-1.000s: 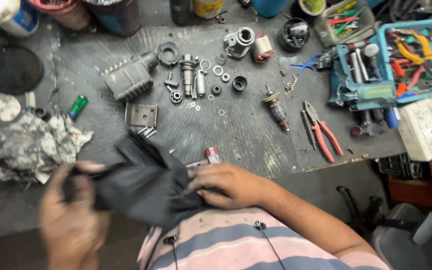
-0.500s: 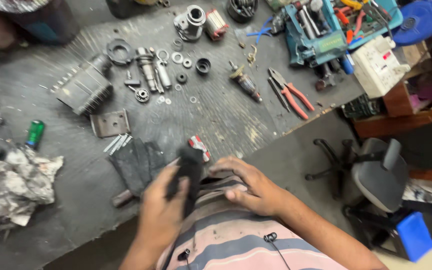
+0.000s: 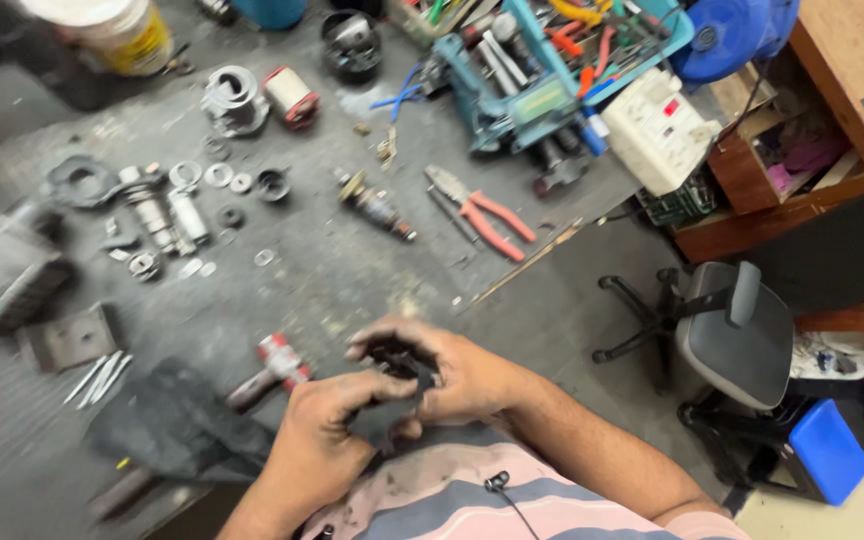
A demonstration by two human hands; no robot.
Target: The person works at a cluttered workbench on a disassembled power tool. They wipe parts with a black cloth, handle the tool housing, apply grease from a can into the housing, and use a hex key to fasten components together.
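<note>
Grimy and crowded, the counter (image 3: 352,270) carries washers, a small motor core (image 3: 376,205), red-handled pliers (image 3: 482,215) and a dark cloth (image 3: 177,425). Close to the striped shirt, the left hand (image 3: 322,440) and right hand (image 3: 452,372) meet over a small black part (image 3: 399,360), held just above the counter's near edge. Fingers of both hands pinch it, apparently turning or fitting it; a steady grip seems needed.

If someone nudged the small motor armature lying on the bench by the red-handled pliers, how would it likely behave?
The motor armature is cylindrical on a thin shaft and lies on its side, so it would probably roll. Its metal windings suggest it is heavy for its size and stiff. The grimy workbench might slow it; the red-handled pliers could stop it.
</note>
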